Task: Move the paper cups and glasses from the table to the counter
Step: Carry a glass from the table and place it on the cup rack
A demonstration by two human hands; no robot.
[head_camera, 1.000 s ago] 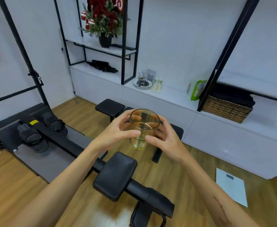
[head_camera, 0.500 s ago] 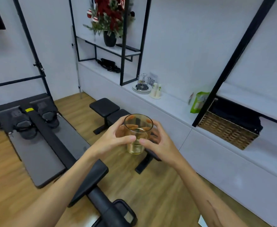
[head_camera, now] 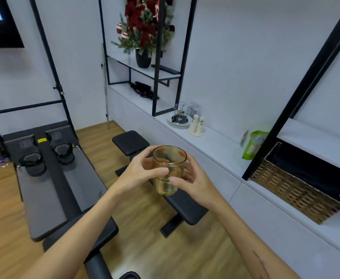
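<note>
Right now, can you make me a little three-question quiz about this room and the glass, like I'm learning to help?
1. True or false: the amber glass is standing on the white counter.
2. Which of the hands hold the glass? A) only the left hand B) only the right hand C) both
3. Fill in: the woven basket sits to the ____ of the green bag.

Key
1. False: it is held up in the air, upright, short of the counter.
2. C: fingers of both curl round it.
3. Right.
</note>
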